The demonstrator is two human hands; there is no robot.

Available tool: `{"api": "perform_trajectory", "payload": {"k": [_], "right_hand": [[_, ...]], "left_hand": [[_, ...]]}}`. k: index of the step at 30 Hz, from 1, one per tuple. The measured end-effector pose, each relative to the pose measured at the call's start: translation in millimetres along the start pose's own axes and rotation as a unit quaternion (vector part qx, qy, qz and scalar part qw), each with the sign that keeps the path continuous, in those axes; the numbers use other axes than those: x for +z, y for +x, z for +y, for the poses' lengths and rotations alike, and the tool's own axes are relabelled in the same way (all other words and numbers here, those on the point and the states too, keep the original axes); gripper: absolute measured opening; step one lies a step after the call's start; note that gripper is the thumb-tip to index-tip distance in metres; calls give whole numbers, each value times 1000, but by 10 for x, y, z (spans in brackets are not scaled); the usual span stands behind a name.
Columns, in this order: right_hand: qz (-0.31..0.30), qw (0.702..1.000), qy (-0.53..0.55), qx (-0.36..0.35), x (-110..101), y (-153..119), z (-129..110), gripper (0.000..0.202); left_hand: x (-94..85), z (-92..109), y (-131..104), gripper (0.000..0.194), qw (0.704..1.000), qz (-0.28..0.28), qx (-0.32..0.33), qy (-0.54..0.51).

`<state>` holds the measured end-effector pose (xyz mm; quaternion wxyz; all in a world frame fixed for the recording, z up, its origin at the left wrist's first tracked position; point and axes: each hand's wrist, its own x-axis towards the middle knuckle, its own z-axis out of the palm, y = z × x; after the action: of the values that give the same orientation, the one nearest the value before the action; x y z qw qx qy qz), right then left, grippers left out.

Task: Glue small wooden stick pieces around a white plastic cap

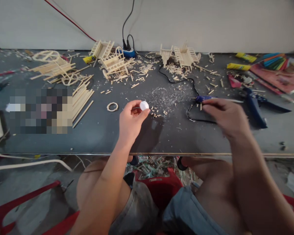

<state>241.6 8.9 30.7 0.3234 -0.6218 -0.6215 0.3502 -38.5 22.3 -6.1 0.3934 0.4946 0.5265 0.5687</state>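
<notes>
A small round white piece (144, 105) is pinched between the thumb and fingers of my left hand (132, 119), above the dark table. My right hand (226, 116) is closed at the rear part of a blue glue gun (205, 98), whose tip points left; a short pale stick piece (201, 106) shows just below the fingertips. Whether the fingers grip the gun or only the small piece is hard to tell. Left of my left hand lies a ring of short sticks (112, 106). Tiny cut stick bits (159, 112) lie between the hands.
Several stick-built carts (114, 63) stand along the back near a blue power socket (127, 52). Loose sticks (82, 101) lie at left. Blue-handled pliers (256, 107) are at right, with yellow tubes (238, 67) behind. A black cord (178, 80) crosses the table (100, 140).
</notes>
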Motion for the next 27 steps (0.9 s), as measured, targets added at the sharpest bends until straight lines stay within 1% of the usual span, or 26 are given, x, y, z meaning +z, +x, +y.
{"api": "perform_trajectory", "payload": {"k": [3,6,7,9,12,22,24,27], "right_hand": [[-10,997,-65,-34,413,25,-114,19],[-21,988,-134,-71,816,80,-225,15],[-19,985,-152,-77,917,101,-252,16],[-15,982,-174,-77,1050,143,-286,19],[-9,979,-191,-71,1116,191,-293,22],[-8,974,-212,-76,1118,218,-288,16],[-10,978,-196,-76,1084,200,-300,15],[-1,987,-137,-82,991,140,-317,15]], "left_hand": [[-12,14,-16,35,1000,2,3,1],[-13,35,-34,35,1000,-3,5,2],[-13,40,-40,35,1000,-6,6,4],[-18,42,-52,36,1000,-13,8,8],[-33,33,-69,36,1000,-22,14,9],[-64,40,-112,35,999,-32,28,17],[-61,43,-125,36,999,-40,29,21],[-49,55,-154,36,998,-51,31,34]]}}
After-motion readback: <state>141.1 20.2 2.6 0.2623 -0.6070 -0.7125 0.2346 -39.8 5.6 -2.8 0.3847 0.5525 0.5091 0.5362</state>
